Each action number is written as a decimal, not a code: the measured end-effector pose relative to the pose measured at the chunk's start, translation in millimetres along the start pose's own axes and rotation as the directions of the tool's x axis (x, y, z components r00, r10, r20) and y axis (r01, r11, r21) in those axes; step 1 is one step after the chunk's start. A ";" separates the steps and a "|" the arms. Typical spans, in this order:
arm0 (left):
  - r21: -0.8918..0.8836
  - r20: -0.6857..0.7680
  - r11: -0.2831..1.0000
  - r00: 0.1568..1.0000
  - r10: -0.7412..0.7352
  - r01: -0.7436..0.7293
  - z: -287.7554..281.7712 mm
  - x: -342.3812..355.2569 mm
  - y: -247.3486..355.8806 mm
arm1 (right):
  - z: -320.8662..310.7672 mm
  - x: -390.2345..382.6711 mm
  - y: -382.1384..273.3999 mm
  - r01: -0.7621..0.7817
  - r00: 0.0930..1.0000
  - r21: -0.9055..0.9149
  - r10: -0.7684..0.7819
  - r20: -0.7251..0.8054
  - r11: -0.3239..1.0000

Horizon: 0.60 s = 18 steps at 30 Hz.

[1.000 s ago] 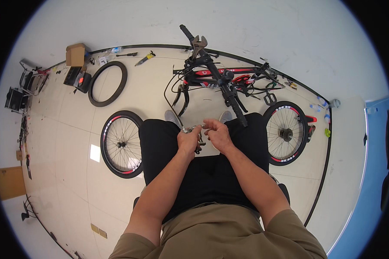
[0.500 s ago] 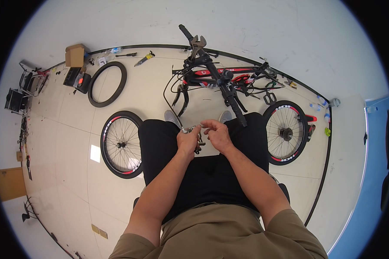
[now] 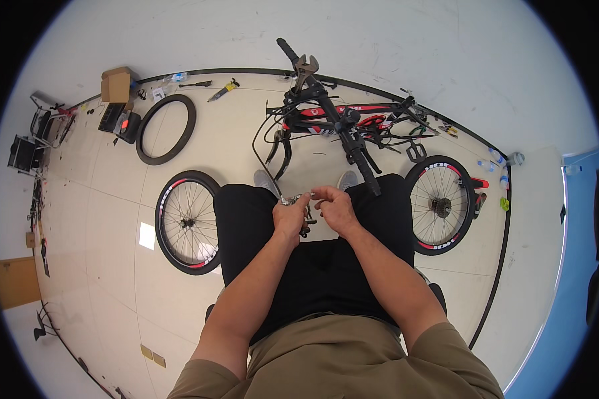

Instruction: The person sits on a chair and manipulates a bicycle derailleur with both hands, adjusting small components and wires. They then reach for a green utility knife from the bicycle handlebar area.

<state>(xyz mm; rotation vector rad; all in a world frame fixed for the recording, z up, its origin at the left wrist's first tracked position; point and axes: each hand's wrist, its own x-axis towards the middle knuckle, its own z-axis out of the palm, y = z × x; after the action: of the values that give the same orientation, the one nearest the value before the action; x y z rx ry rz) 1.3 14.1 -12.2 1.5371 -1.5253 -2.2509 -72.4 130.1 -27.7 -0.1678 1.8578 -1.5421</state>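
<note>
While clamping the metal part (image 3: 305,231) in the left hand (image 3: 289,220) between the knees (image 3: 236,199), with the right hand (image 3: 337,211) curled beside (no telling if pinching anything), could lose hold through a tug on the cable (image 3: 278,189).

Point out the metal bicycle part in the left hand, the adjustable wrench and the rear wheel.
Metal bicycle part (image 3: 305,232): head view, on its exposed lower end.
Adjustable wrench (image 3: 304,72): head view, on its head.
Rear wheel (image 3: 440,207): head view, on its cassette.

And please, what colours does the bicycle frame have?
The bicycle frame is mainly black and red, shown best in the head view.
</note>
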 end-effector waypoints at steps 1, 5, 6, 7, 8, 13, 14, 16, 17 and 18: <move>-0.001 -0.003 1.000 1.000 0.000 0.000 0.2 -0.1 0.0 | 0.5 -0.4 -0.3 -0.001 1.000 0.006 0.001 -0.015 1.000; 0.002 -0.003 1.000 1.000 0.009 -0.009 -0.6 0.5 -0.7 | 0.8 -1.7 -3.4 -0.006 1.000 0.001 0.006 -0.014 1.000; 0.000 -0.001 1.000 1.000 0.009 -0.009 -0.7 0.6 -0.4 | -0.4 -1.6 -4.5 -0.014 1.000 -0.019 0.014 -0.005 1.000; -0.001 0.002 1.000 1.000 0.009 -0.009 -0.7 0.6 0.0 | -1.4 -1.4 -5.2 -0.022 1.000 -0.039 0.022 0.004 0.999; -0.004 0.002 1.000 1.000 0.009 -0.009 -0.6 0.2 0.3 | -2.0 -0.9 -4.1 -0.027 1.000 -0.064 0.028 0.001 0.998; -0.006 0.002 1.000 1.000 0.014 -0.014 -0.3 0.5 -0.9 | -0.3 0.0 0.5 -0.028 0.999 -0.060 0.025 -0.043 0.998; -0.005 0.003 1.000 1.000 0.013 -0.013 -0.7 1.2 -1.3 | 0.1 -0.2 0.2 -0.003 0.999 -0.038 0.001 -0.033 0.999; -0.004 0.004 1.000 1.000 0.011 -0.011 -1.7 2.1 -2.1 | 0.8 -1.8 -3.2 0.047 0.999 0.009 -0.047 -0.015 0.999; -0.003 0.001 1.000 1.000 0.011 -0.011 -1.7 2.2 -2.5 | 0.1 -1.4 -2.7 0.015 1.000 -0.030 -0.016 -0.012 0.999; -0.002 0.000 1.000 1.000 0.011 -0.011 -1.0 2.1 -2.6 | -2.0 -0.7 -1.8 -0.015 1.000 -0.069 0.015 -0.012 0.997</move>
<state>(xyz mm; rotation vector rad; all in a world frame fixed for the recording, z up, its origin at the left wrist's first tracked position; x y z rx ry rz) 2.2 13.7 -15.6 1.5244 -1.5275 -2.2454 -73.7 131.5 -25.7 -0.1767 1.9184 -1.4725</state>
